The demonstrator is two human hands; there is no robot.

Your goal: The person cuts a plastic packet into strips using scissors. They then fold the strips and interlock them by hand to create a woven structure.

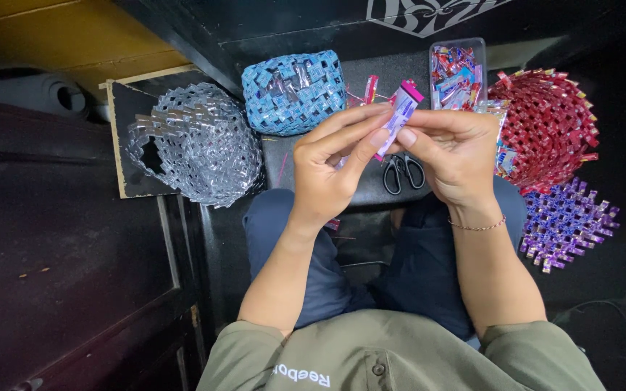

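Both hands up at centre: left hand (pixel 335 163) and right hand (pixel 452 156) pinch a glossy folded wrapper strip (pixel 400 112), lilac with pink tip; steel scissors (pixel 403 172) below, silver woven basket (pixel 197 145) at nine o'clock

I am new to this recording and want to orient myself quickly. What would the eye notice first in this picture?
First, the left hand and right hand at the centre, together pinching a folded pink-and-lilac wrapper strip. Around them lie bright woven baskets: a silver one at left, a blue one at the top, a red one at right. Black scissors rest just below the hands.
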